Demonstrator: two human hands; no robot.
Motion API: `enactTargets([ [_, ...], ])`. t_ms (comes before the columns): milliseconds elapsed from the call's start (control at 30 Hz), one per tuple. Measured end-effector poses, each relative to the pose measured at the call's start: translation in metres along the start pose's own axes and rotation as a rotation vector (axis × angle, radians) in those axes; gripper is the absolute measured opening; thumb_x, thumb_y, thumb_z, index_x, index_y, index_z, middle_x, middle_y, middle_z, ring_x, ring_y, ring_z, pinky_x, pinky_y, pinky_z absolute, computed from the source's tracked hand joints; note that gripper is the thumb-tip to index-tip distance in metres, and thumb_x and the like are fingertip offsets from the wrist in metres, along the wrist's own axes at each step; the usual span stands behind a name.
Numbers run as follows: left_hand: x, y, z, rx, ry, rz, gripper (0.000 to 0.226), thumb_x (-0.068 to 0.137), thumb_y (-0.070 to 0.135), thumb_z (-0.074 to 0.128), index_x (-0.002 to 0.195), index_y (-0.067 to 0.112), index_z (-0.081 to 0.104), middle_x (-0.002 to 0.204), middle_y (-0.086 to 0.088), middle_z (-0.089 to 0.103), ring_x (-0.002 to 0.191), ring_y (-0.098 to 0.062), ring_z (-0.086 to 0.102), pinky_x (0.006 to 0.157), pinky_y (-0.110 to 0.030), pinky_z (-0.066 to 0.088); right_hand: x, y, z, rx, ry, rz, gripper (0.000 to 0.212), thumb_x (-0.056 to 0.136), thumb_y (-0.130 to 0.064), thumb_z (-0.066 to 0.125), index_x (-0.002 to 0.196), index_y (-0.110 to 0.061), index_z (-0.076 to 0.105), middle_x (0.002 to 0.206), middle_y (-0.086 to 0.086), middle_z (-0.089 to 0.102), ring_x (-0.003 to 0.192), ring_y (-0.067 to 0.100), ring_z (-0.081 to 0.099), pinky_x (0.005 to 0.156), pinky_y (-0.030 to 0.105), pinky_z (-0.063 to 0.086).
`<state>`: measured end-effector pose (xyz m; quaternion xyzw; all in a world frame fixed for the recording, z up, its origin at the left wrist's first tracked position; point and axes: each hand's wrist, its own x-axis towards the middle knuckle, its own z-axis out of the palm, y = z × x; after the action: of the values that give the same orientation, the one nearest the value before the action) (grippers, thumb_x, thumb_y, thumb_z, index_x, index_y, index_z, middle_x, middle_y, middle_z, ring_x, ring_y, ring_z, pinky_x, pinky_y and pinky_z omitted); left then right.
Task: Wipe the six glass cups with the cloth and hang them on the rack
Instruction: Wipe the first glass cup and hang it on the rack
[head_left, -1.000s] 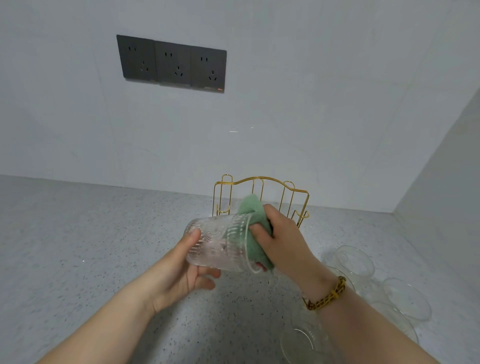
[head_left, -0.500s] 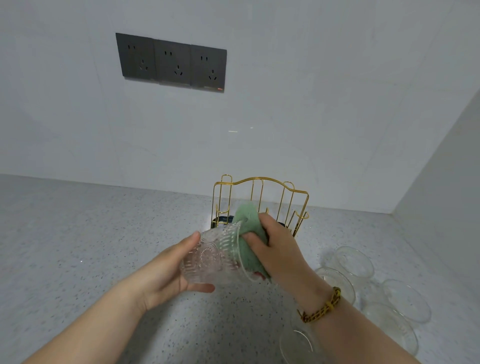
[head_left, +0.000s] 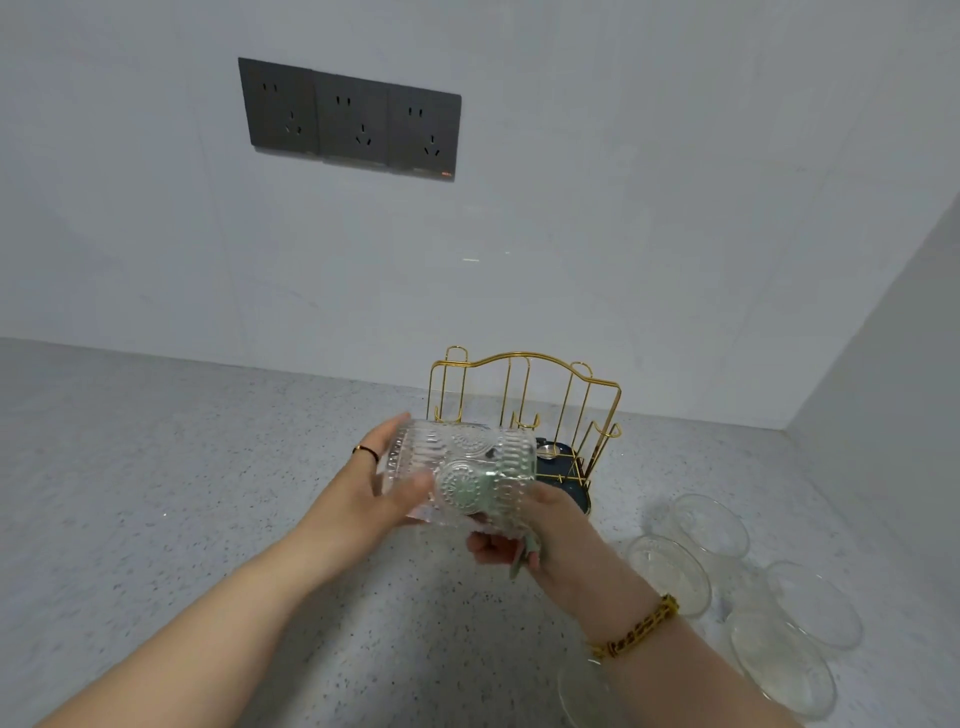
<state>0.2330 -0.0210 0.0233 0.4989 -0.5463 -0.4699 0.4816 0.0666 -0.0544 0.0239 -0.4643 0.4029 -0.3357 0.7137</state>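
A ribbed clear glass cup (head_left: 462, 467) lies on its side in the air in front of me. My left hand (head_left: 379, 493) grips its base end. My right hand (head_left: 540, 540) holds the green cloth (head_left: 470, 491), which shows through the glass inside the cup, with a corner hanging below my palm. Behind the cup stands the gold wire rack (head_left: 524, 405) on a dark base, with no cup on its hooks. Several more glass cups (head_left: 670, 571) stand on the counter to the right.
The speckled grey counter (head_left: 156, 493) runs left and meets white walls at the back and right. A dark triple socket panel (head_left: 348, 119) is on the back wall. One more cup (head_left: 582, 696) sits near the lower edge under my right forearm.
The cup has been turned and raised a little, its side now facing me. The cloth has gone from over the rim to inside the cup, and my right hand has dropped below it.
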Motion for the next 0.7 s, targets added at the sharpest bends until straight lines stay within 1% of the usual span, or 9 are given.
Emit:
enactTargets([
  [33,0.000,-0.002,-0.004,-0.108,-0.039,-0.065,0.090,0.052,0.068,0.070,0.129,0.030,0.041,0.131,0.006,0.054,0.105,-0.010,0.063,0.097,-0.036,0.047,0.000,0.001,0.001,-0.013,0.019,-0.025,0.024,0.094,-0.010,0.040,0.086,0.000,0.060,0.055,0.002,0.067,0.043,0.013,0.058,0.044,0.023,0.052],
  [67,0.000,-0.003,-0.008,-0.225,-0.067,-0.116,0.090,0.050,0.064,0.070,0.127,0.024,0.046,0.117,0.002,0.064,0.092,-0.012,0.068,0.081,-0.033,0.055,0.000,0.002,0.000,-0.031,0.037,-0.042,0.023,0.093,-0.011,0.042,0.086,0.000,0.061,0.055,0.003,0.067,0.043,0.014,0.058,0.044,0.024,0.052],
  [167,-0.002,0.000,-0.017,-0.346,-0.195,-0.207,0.090,0.028,0.048,0.088,0.108,0.021,0.059,0.088,0.000,0.074,0.075,-0.015,0.071,0.054,-0.026,0.056,-0.002,0.009,-0.001,-0.111,0.106,-0.092,0.020,0.091,-0.013,0.046,0.084,-0.006,0.063,0.057,0.001,0.068,0.048,0.016,0.060,0.052,0.033,0.051],
  [233,-0.002,0.001,-0.020,-0.355,-0.236,-0.234,0.095,0.018,0.042,0.091,0.106,0.023,0.060,0.086,0.001,0.074,0.073,-0.016,0.071,0.052,-0.027,0.056,-0.005,0.012,-0.003,-0.194,0.180,-0.145,0.017,0.091,-0.015,0.048,0.087,-0.009,0.063,0.060,-0.001,0.067,0.048,0.009,0.061,0.053,0.032,0.050],
  [300,-0.002,0.002,-0.018,-0.340,-0.222,-0.213,0.096,0.015,0.039,0.092,0.105,0.025,0.060,0.082,0.003,0.074,0.073,-0.015,0.071,0.055,-0.027,0.057,-0.007,0.013,-0.005,-0.263,0.269,-0.202,0.015,0.091,-0.016,0.049,0.087,-0.010,0.062,0.062,0.000,0.060,0.040,0.002,0.055,0.041,0.017,0.046],
  [367,-0.001,0.008,-0.012,-0.292,-0.197,-0.141,0.098,0.014,0.035,0.091,0.106,0.025,0.058,0.080,0.007,0.074,0.072,-0.011,0.070,0.056,-0.026,0.057,-0.008,0.012,-0.007,-0.260,0.348,-0.256,0.014,0.092,-0.019,0.048,0.085,-0.014,0.059,0.068,0.004,0.059,0.043,0.004,0.054,0.040,0.015,0.043],
  [467,0.006,0.026,-0.008,-0.179,-0.112,-0.053,0.085,0.027,0.025,0.077,0.108,0.026,0.053,0.089,0.010,0.069,0.068,-0.003,0.068,0.053,-0.021,0.055,-0.016,0.005,-0.018,0.022,0.407,-0.339,0.017,0.095,-0.014,0.040,0.094,-0.007,0.056,0.074,0.010,0.060,0.049,0.014,0.058,0.040,0.026,0.046],
  [567,0.018,0.048,-0.006,-0.013,-0.042,0.014,0.073,0.026,0.033,0.072,0.096,0.033,0.050,0.101,0.010,0.058,0.068,-0.005,0.065,0.051,-0.017,0.053,-0.027,-0.004,-0.034,0.319,0.358,-0.373,0.029,0.097,-0.016,0.031,0.104,0.000,0.054,0.069,0.012,0.058,0.040,0.014,0.054,0.031,0.023,0.041],
  [700,0.045,0.071,0.003,0.163,-0.041,0.011,0.071,0.026,0.036,0.073,0.093,0.033,0.050,0.103,0.010,0.055,0.080,-0.012,0.057,0.060,-0.025,0.052,-0.040,-0.003,-0.061,0.560,0.286,-0.388,0.042,0.097,-0.025,0.028,0.091,-0.007,0.065,0.067,0.006,0.068,0.041,0.016,0.054,0.034,0.018,0.040],
])
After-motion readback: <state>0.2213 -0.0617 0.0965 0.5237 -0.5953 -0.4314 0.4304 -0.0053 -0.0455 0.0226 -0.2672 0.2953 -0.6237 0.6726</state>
